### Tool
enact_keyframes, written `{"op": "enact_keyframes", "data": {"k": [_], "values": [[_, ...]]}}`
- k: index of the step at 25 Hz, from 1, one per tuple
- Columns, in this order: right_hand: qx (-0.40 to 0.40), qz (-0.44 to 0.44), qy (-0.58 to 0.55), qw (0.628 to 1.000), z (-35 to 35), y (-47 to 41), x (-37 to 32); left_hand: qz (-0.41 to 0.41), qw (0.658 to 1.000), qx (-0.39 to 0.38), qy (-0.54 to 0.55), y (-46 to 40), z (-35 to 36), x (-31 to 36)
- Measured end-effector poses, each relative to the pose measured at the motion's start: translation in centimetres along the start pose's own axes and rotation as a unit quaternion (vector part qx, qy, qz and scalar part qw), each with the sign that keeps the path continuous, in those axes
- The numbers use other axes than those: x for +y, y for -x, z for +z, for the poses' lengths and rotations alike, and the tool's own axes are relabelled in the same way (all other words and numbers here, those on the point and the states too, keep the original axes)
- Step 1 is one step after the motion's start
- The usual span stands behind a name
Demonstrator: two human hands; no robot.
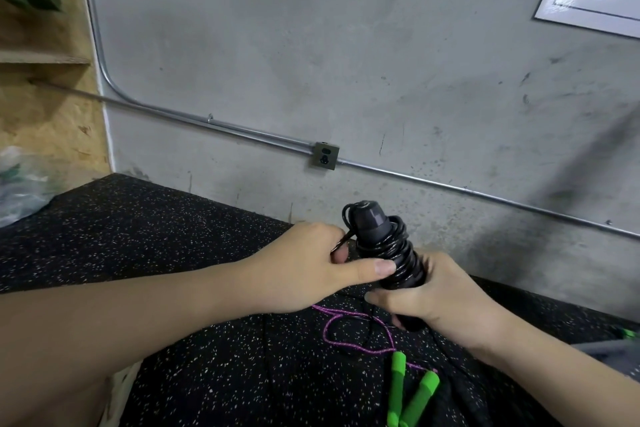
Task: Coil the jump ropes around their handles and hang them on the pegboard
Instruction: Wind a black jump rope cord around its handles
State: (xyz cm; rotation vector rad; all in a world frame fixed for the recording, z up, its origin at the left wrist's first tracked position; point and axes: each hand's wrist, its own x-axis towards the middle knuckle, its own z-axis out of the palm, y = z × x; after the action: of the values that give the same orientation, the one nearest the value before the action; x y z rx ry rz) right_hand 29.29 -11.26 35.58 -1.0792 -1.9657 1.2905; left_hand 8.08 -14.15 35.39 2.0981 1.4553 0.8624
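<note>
A person's right hand (440,291) grips the black plastic jump-rope handles (388,246), held above the speckled black rubber table (173,229), while the left hand (311,263) pinches the glossy black cord (346,239) near the top, thumb against the coils. The winding looks nearly finished; tucking in the end likely comes next. A green-handled purple rope (398,388) lies uncoiled below. No pegboard is visible.

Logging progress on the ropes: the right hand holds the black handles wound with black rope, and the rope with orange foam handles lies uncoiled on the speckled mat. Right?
Not quite: the foam handles are bright green, not orange, as the head view shows. The rest holds: the right hand grips the black rope-wound handles, and the purple rope lies uncoiled on the speckled mat.
</note>
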Motion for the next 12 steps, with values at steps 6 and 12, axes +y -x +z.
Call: {"op": "enact_keyframes", "data": {"k": [6,12], "values": [[0.064,-0.017,0.032,0.997,1.9,-0.6,0.9,0.009,0.999,0.041,-0.013,-0.2,0.4,0.5],[-0.312,0.094,-0.283,0.902,-0.1,1.4,-1.5,0.094,0.986,-0.055,0.127,0.3,-1.0,0.0]]}}
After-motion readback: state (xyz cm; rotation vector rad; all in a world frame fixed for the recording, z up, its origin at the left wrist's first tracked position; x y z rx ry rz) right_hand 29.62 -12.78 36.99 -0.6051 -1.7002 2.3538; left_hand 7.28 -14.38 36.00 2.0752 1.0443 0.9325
